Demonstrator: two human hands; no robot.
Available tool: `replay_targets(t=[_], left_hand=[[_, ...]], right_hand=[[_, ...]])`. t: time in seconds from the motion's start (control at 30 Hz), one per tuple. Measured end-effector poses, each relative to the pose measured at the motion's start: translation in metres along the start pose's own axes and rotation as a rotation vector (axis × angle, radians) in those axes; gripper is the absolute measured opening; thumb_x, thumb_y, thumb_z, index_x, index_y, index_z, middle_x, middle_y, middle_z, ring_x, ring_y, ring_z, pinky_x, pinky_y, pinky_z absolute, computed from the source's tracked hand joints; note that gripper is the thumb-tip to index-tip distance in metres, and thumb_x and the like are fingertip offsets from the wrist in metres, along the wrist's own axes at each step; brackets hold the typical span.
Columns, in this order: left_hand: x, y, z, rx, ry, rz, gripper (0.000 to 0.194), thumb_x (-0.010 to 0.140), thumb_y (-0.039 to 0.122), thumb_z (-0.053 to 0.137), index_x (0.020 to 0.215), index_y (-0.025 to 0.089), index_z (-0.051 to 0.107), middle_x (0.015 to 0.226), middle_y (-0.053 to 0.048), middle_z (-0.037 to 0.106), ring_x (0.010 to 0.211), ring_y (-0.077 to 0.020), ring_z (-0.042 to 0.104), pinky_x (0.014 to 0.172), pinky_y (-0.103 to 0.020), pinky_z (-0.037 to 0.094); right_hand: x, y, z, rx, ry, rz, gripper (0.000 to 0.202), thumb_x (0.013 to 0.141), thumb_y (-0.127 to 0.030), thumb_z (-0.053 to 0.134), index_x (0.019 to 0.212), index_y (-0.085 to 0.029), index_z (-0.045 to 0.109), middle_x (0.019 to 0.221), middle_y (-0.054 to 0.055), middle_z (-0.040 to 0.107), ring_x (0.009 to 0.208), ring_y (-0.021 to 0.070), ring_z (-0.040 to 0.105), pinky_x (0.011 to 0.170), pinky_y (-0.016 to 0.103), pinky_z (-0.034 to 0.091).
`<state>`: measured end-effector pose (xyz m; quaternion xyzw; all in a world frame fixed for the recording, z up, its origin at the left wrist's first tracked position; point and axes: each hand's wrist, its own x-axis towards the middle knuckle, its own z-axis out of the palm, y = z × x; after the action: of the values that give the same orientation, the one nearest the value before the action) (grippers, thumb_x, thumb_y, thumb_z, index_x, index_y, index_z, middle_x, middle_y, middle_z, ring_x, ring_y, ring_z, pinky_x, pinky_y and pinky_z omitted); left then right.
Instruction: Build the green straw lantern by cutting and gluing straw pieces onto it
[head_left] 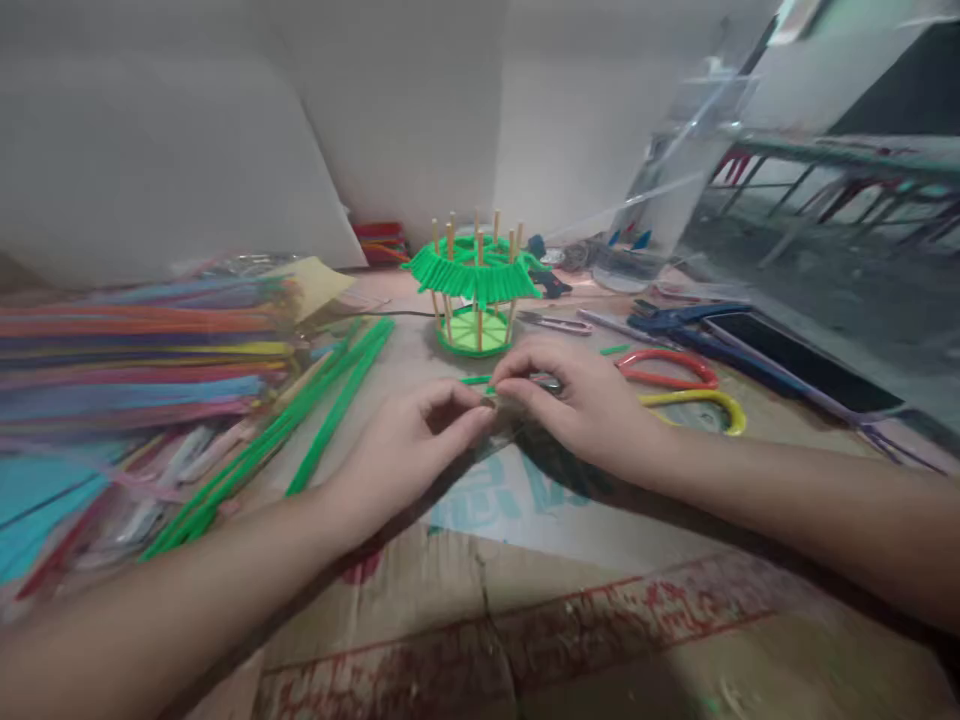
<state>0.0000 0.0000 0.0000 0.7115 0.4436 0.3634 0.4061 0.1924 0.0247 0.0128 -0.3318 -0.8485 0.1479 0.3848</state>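
Both hands meet low over the table in the middle of the head view. My right hand is closed in a pinch, with a short green pipe cleaner piece at its fingertips. Thumb and forefinger of my left hand are pressed together beside that piece; what lies between them is too small to make out. Just behind the hands stands a small round pavilion model, with a fringed green pipe cleaner roof, upright wooden sticks and a green base. Scissors with red and yellow handles lie right of my right hand, their blades partly hidden.
Long green pipe cleaners lie left of the hands, beside blurred bundles of many colours. A dark phone and blue-handled pliers are at the right. Printed paper lies under the hands. White boards stand behind.
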Motion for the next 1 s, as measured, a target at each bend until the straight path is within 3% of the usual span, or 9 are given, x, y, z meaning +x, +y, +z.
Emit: replay_targets(t=[1.0], left_hand=[[-0.0008,-0.0040,-0.0005,-0.021,-0.001,-0.020,0.018,0.088,0.034,0.061,0.083,0.018,0.067,0.071,0.003,0.063,0.063,-0.0106,0.056,0.058,-0.021,0.043]], right_hand=[[-0.0012,0.0030,0.0003,-0.067,-0.035,-0.093,0.008,0.090,-0.016,0.061,0.084,-0.014,0.065,0.080,0.004,0.067,0.078,0.0151,0.059,0.073,0.028,0.045]])
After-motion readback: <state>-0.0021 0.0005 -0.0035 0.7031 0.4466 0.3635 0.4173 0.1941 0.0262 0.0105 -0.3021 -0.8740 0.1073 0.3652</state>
